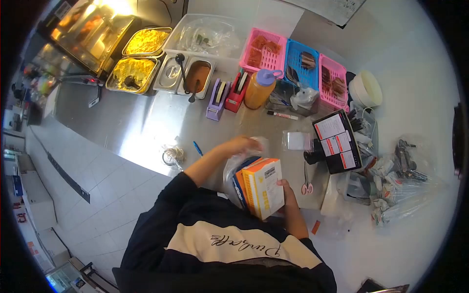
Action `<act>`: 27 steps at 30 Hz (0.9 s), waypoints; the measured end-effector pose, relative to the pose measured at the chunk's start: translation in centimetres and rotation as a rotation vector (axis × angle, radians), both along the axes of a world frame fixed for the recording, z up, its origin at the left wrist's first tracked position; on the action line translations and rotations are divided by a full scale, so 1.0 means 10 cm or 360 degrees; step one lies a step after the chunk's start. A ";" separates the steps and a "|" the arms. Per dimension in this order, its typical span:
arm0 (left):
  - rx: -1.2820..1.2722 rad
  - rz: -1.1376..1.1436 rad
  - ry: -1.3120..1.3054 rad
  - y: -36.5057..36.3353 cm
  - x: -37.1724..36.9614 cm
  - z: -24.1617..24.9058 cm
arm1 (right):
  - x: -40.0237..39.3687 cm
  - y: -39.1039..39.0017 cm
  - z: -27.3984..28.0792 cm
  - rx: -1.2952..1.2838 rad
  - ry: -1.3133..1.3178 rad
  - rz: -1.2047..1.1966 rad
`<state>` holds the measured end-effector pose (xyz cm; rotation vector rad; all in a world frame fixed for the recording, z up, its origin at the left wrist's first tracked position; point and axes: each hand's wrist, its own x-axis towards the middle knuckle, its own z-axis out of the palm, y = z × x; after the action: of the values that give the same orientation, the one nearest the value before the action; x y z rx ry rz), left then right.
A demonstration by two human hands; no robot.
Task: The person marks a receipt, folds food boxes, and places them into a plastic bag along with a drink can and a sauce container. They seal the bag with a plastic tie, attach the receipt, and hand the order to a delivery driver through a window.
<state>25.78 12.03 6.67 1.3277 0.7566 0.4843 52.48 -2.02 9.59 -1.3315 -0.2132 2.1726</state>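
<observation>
A yellow-and-white box (264,188) with a printed label is held upright near my body at the counter's front edge. Behind it are an orange box and a dark blue box (239,188), packed close together. My right hand (286,192) grips the yellow-and-white box along its right side, thumb over the edge. At the upper left of the boxes, my left hand (243,145) has its fingers curled on a clear plastic bag (229,168). The bag lies around the left side of the boxes. Its lower part is hidden.
Scissors (307,187), a tablet on a stand (338,141) and a clear packet (298,140) lie to the right. Tape dispensers (218,100), a sauce bottle (260,89), food trays (132,75) and coloured baskets (264,49) line the back. A twine roll (173,155) sits left.
</observation>
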 end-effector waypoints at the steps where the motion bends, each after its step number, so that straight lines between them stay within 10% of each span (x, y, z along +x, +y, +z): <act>1: 0.0167 -0.0078 0.0082 -0.03 0.17 0.21 | -0.01 -0.03 -0.12 0.0043 -0.0057 0.0023; 4: -0.0057 -0.0165 0.0296 -0.09 0.50 0.86 | -0.04 -0.08 -0.36 0.0170 -0.0125 -0.0041; 7: 0.1304 0.0135 0.1334 -0.33 0.39 0.92 | -0.04 -0.03 -0.32 0.0244 -0.0018 -0.0198; 10: 0.1200 -0.0255 0.1780 -0.53 0.35 1.39 | 0.05 -0.04 -0.39 0.0280 -0.0066 -0.0106; 16: 0.1992 0.0161 0.0622 -0.80 0.73 1.48 | -0.19 0.08 -0.50 0.0670 0.0155 -0.0467; 22: 0.2082 0.0878 0.0982 -0.29 -0.02 1.07 | -0.59 0.22 -0.14 0.0827 0.0340 -0.1218; 27: 0.1744 0.0955 0.1158 -0.38 -0.17 0.76 | -0.45 0.19 -0.29 0.0829 0.0335 -0.1027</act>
<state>24.08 8.26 14.23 2.3563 1.6446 0.9914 47.94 -0.16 6.70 -0.7332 -0.2104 1.5465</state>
